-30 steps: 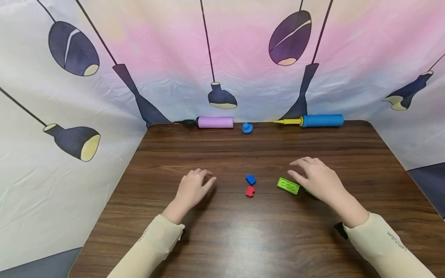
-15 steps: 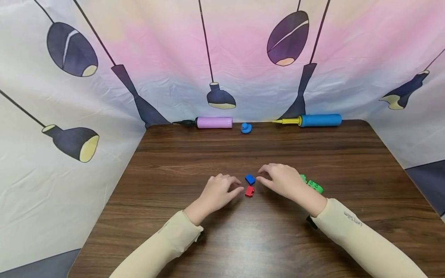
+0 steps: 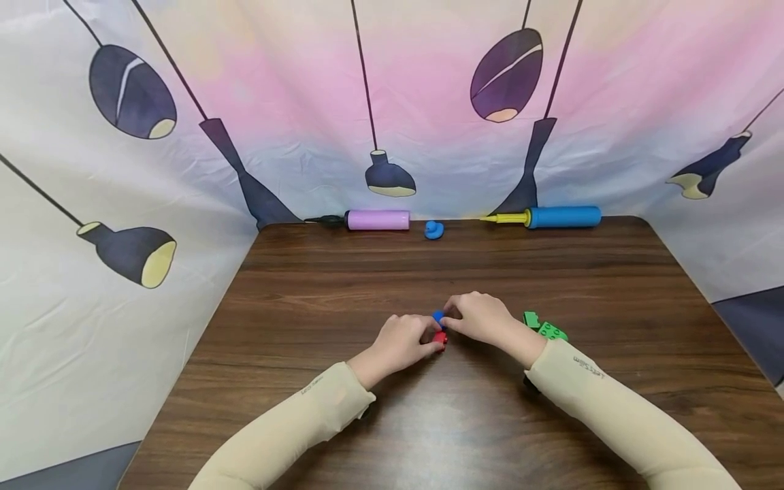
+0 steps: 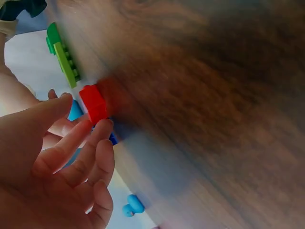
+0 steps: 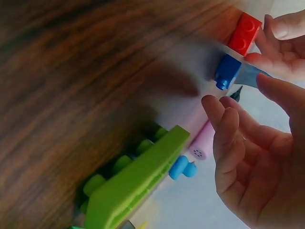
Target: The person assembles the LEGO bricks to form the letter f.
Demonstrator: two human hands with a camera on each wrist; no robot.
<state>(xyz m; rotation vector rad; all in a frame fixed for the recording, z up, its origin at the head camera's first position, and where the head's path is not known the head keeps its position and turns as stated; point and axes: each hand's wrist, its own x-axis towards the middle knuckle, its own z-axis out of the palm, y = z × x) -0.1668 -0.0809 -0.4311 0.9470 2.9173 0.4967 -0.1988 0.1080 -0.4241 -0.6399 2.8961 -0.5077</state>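
Observation:
In the head view my left hand (image 3: 401, 346) is at a small red toy brick (image 3: 440, 338), thumb and forefinger on either side of it. The left wrist view has the thumb apart from the red brick (image 4: 94, 103), with the fingertips close by; contact is unclear. My right hand (image 3: 482, 320) reaches toward a small blue toy brick (image 3: 437, 317), partly covered by its fingers. In the right wrist view a gap separates that thumb and fingers from the blue brick (image 5: 227, 71). A long lime-green brick (image 5: 136, 181) lies near the right hand, hidden from the head view.
Green bricks (image 3: 553, 331) lie beside the right forearm on the brown wooden table (image 3: 392, 435). Along the back edge are a purple hand pump (image 3: 378, 220), a blue toy duck (image 3: 434, 230) and a blue-and-yellow hand pump (image 3: 563, 217). A printed cloth (image 3: 294, 88) hangs behind.
Both hands have moved inward, the left rightward to the red brick and the right leftward from the green bricks to the blue one. The bricks have stayed about where they were.

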